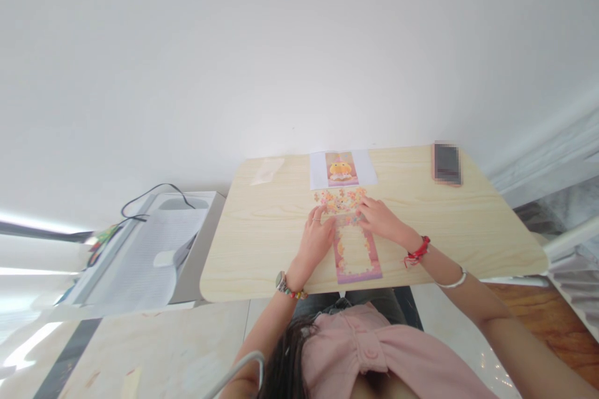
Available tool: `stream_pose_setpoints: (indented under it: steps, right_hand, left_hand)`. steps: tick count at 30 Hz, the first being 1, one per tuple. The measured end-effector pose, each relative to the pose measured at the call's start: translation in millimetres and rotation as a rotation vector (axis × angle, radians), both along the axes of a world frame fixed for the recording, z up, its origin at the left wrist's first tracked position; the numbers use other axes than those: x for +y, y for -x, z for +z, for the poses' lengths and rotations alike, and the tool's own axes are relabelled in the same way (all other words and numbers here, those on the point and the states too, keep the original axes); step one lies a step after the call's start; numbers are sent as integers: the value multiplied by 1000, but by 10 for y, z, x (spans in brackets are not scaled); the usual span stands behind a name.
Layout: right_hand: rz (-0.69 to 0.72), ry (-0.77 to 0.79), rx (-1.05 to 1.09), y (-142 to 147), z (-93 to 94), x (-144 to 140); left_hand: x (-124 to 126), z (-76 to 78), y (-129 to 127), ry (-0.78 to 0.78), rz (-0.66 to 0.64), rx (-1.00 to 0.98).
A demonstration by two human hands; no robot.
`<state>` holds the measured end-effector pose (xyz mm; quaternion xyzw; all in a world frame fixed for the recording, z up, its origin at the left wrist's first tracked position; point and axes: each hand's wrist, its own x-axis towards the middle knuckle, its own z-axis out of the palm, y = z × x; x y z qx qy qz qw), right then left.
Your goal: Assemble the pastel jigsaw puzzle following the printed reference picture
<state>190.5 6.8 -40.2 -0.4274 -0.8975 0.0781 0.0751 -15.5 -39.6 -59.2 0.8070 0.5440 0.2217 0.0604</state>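
A jigsaw puzzle border (359, 276) lies flat near the table's front edge, pink and purple with a bare middle. Just beyond its top edge is a spread of loose puzzle pieces (341, 201), mostly yellow, orange and pink. My left hand (318, 238) rests at the left of the border's top, thumb and fingers apart, fingertips by the loose pieces. From the other side my right hand (381, 218) reaches in with its fingers parted, touching the right end of the pieces and the border's top right. Its fingertips partly cover the pieces beneath.
Behind the pieces lies a white sheet (318, 171) with a printed picture (341, 169) of a yellow figure. A clear plastic wrapper (267, 171) is at the back left, a phone (447, 164) at the back right. A white cabinet (196, 274) with papers and a cable stands left of the table.
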Motion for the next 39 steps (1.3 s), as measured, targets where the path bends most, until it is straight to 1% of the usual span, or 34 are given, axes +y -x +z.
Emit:
stream_pose_setpoints:
  steps: [3, 7, 13, 21, 32, 39]
  right_hand:
    - [18, 10, 14, 12, 14, 22]
    - [82, 20, 51, 13, 3, 15]
    - [84, 4, 50, -5, -38, 19]
    - [74, 13, 16, -15, -30, -9]
    - [65, -63, -123, -33, 29, -31]
    - [71, -61, -62, -24, 7, -59]
  left_hand:
    - [-14, 18, -69, 17, -17, 5]
    - [-59, 39, -188, 58, -59, 13]
    - [-103, 88, -305, 109, -79, 48]
    - [-95, 86, -334, 143, -79, 84]
    - [-96, 103, -350, 120, -85, 84]
    - [-99, 123, -383, 122, -84, 103]
